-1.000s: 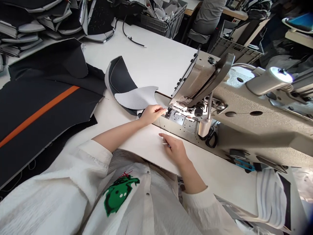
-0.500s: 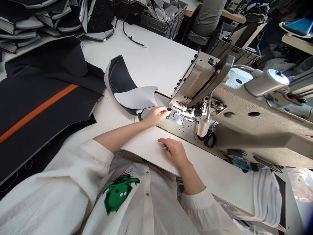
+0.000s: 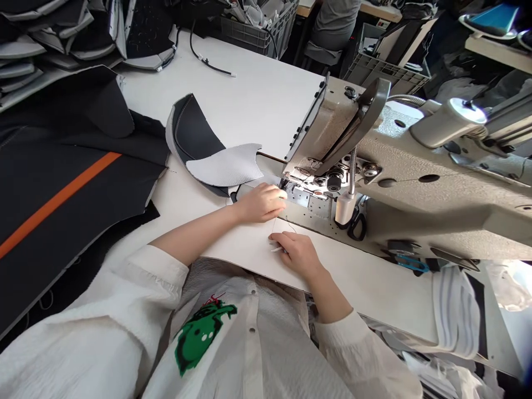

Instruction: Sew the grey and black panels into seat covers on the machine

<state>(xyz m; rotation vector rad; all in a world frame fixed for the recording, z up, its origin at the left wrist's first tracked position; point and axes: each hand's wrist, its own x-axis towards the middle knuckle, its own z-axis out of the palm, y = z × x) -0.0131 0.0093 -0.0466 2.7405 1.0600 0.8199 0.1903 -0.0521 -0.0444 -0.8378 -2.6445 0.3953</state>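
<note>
My left hand point(image 3: 261, 203) is at the needle area of the sewing machine point(image 3: 374, 166), fingers pinched together on a thin thread point(image 3: 275, 224). My right hand point(image 3: 296, 252) rests on the white table point(image 3: 266, 100) just below, fingers curled round a small white tool whose tip pokes out to the left. The thread runs between the two hands. A curved black and grey fabric piece point(image 3: 208, 149) lies just left of the needle.
Large black fabric with an orange stripe point(image 3: 62, 194) covers the left of the table. Stacked cut pieces point(image 3: 50, 33) and a grey crate point(image 3: 257, 27) sit at the back. Black scissors point(image 3: 357, 224) hang on the machine front. Another person point(image 3: 332, 27) sits beyond the table.
My left hand has dropped slightly from the needle toward me, its fingers closing tighter. My right hand stays in place. The view has shifted a little to the right.
</note>
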